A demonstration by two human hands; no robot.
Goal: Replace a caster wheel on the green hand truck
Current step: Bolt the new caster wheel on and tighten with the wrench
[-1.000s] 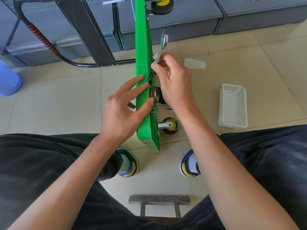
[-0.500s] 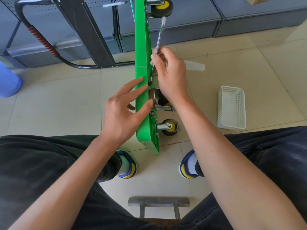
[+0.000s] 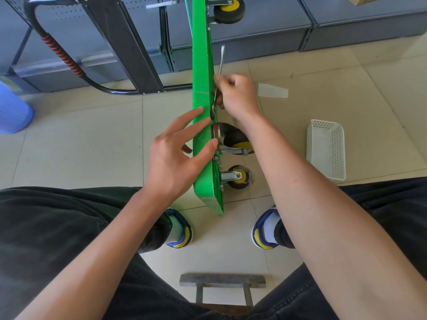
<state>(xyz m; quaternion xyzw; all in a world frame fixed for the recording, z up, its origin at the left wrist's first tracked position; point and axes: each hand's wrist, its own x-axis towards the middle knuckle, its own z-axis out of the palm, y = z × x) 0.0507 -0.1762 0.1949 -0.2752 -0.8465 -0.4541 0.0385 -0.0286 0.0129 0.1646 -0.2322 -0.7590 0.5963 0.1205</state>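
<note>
Bright, even daylight; pale beige tiled floor (image 3: 69, 146) well lit w/ only soft shadows. Strong wide-angle bowing at edges. Sharp focus throughout, no glare.

Green hand truck deck (image 3: 201, 93) standing on edge between the two hands, yellow-hubbed caster wheel (image 3: 238, 140) on its right face just below the right wrist, slim metal wrench (image 3: 220, 63) upright alongside the deck, its lower end just above that caster

A storeroom or workshop: grey metal shelving (image 3: 254, 38) along the wall, tiled floor (image 3: 80, 146), a black trolley (image 3: 122, 42) alongside
</note>
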